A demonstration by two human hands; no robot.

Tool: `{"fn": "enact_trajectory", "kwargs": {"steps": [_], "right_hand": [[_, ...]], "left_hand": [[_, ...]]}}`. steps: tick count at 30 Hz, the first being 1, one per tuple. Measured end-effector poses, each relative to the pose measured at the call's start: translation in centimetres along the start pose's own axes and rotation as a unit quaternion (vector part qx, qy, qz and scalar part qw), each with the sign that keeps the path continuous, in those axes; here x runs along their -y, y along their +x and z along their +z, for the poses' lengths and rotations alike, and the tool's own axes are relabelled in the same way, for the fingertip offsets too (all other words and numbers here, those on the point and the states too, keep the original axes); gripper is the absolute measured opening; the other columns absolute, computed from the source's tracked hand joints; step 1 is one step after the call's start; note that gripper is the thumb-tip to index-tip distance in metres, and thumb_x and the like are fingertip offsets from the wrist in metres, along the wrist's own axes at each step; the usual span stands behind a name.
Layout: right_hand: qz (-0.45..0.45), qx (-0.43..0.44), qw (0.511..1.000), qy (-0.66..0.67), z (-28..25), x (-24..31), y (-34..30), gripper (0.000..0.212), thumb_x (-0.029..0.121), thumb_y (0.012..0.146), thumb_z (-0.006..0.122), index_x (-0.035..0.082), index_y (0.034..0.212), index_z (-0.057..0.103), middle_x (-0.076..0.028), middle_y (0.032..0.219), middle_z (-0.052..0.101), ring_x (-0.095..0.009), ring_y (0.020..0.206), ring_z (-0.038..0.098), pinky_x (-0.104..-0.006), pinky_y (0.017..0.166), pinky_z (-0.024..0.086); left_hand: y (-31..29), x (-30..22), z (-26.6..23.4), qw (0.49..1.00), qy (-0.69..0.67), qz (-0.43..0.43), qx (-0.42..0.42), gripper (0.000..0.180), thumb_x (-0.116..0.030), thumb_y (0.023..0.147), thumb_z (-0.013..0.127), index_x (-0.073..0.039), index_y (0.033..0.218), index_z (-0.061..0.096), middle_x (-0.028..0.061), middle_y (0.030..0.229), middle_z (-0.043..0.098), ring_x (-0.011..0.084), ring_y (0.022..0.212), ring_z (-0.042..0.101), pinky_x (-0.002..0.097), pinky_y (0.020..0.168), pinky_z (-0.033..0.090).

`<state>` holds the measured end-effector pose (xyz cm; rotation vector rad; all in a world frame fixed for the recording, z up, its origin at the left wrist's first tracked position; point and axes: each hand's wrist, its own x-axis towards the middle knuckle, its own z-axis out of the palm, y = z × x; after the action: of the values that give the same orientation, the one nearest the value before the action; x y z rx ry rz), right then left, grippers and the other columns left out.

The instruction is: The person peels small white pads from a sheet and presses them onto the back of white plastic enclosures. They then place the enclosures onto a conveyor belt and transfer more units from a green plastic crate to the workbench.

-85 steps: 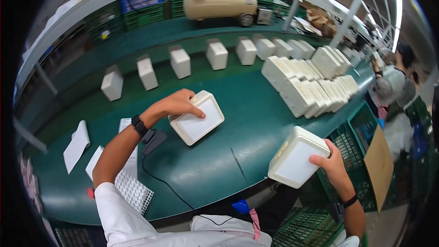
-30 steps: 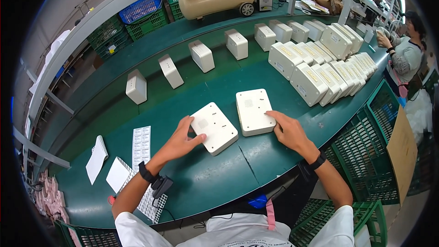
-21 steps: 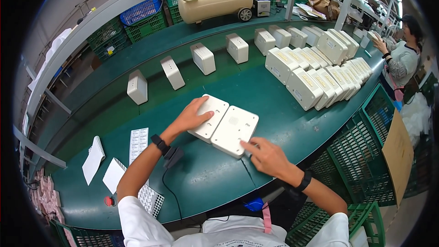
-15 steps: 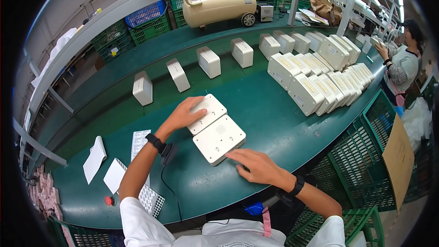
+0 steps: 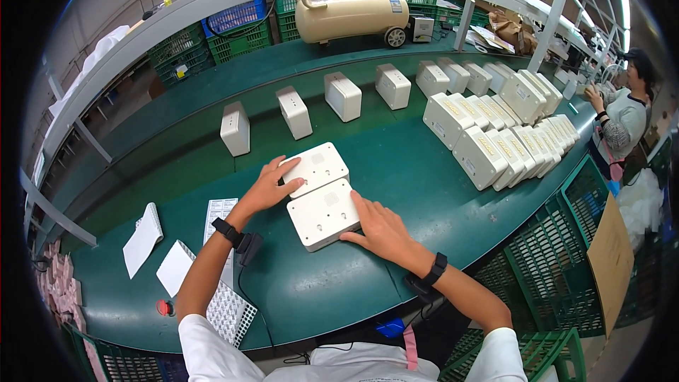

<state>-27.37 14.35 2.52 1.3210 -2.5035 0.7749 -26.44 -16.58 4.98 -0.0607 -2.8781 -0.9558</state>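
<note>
Two white rectangular plastic housings lie flat, touching edge to edge, on the green bench. My left hand [image 5: 269, 183] rests at the left edge of the far housing [image 5: 327, 160], its fingers spread and its thumb on the top face. Against the right side of the near housing [image 5: 311, 219] lies my right hand [image 5: 383, 228], open, with fingers stretched along the edge and the thumb by the lower corner. Both top faces show small corner holes, keyhole slots and a faint square patch. Neither hand is wrapped round a housing.
Similar housings [image 5: 235, 129] stand in a spaced row beyond my hands. Tight rows of more housings [image 5: 481, 160] stand at the right. Label sheets [image 5: 221, 213], white papers [image 5: 143, 240] and a red button [image 5: 165, 308] are at the left. Green crates [image 5: 559, 255] adjoin the bench; a co-worker [image 5: 626, 110] stands far right.
My right hand has moved up and left onto the near housing's right side. The left hand has shifted toward the far housing's left edge. Both housings have turned slightly, and the view has shifted.
</note>
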Motion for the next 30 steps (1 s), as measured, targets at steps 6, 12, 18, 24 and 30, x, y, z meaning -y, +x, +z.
{"fn": "enact_trajectory", "kwargs": {"steps": [6, 12, 18, 24, 30], "right_hand": [[0.043, 0.040, 0.998, -0.018, -0.7, 1.0, 0.6, 0.085, 0.039, 0.085, 0.075, -0.006, 0.145, 0.034, -0.025, 0.122, 0.060, -0.037, 0.109, 0.060, -0.0421, 0.088, 0.052], [0.052, 0.024, 0.997, 0.049, -3.9, -0.6, -4.1, 0.066, 0.027, 0.090, 0.072, 0.001, 0.142, 0.040, -0.022, 0.123, 0.061, -0.034, 0.104, 0.065, -0.0406, 0.086, 0.054], [0.171, 0.059, 0.982, 0.054, -12.1, -0.1, -12.4, 0.039, 0.022, 0.092, 0.068, 0.001, 0.124, 0.058, -0.017, 0.111, 0.067, -0.032, 0.088, 0.070, -0.0410, 0.078, 0.057], [0.324, 0.050, 0.944, 0.040, -19.2, 3.2, -20.9, 0.029, 0.009, 0.089, 0.070, -0.002, 0.115, 0.063, -0.015, 0.098, 0.070, -0.023, 0.081, 0.072, -0.0311, 0.070, 0.057], [0.530, -0.199, 0.824, -0.030, -27.0, 7.9, -32.0, 0.017, 0.006, 0.091, 0.066, -0.002, 0.105, 0.066, -0.005, 0.090, 0.068, -0.012, 0.072, 0.065, -0.0269, 0.064, 0.054]], "left_hand": [[-0.9, -1.5, 0.3, 0.983, 0.162, 0.065, -0.063, 0.050, -0.035, 0.096, 0.061, -0.007, 0.137, 0.056, 0.0268, 0.150, 0.037, 0.0410, 0.140, 0.035, 0.0482, 0.114, 0.031], [-0.6, -6.3, 3.4, 0.965, 0.179, 0.191, -0.013, 0.047, -0.035, 0.099, 0.055, -0.007, 0.136, 0.056, 0.0268, 0.147, 0.041, 0.0422, 0.139, 0.035, 0.0496, 0.113, 0.030], [0.6, -6.7, 4.8, 0.962, 0.180, 0.207, 0.000, 0.048, -0.038, 0.100, 0.052, -0.005, 0.134, 0.056, 0.0260, 0.144, 0.045, 0.0412, 0.139, 0.035, 0.0518, 0.113, 0.028], [3.3, -7.3, 5.7, 0.956, 0.162, 0.243, 0.004, 0.045, -0.039, 0.101, 0.049, -0.003, 0.127, 0.059, 0.0247, 0.144, 0.045, 0.0393, 0.139, 0.036, 0.0553, 0.114, 0.024], [3.8, -5.5, 6.3, 0.956, 0.161, 0.243, 0.020, 0.042, -0.038, 0.102, 0.049, -0.002, 0.114, 0.067, 0.0236, 0.139, 0.051, 0.0373, 0.138, 0.038, 0.0550, 0.114, 0.024]]}}
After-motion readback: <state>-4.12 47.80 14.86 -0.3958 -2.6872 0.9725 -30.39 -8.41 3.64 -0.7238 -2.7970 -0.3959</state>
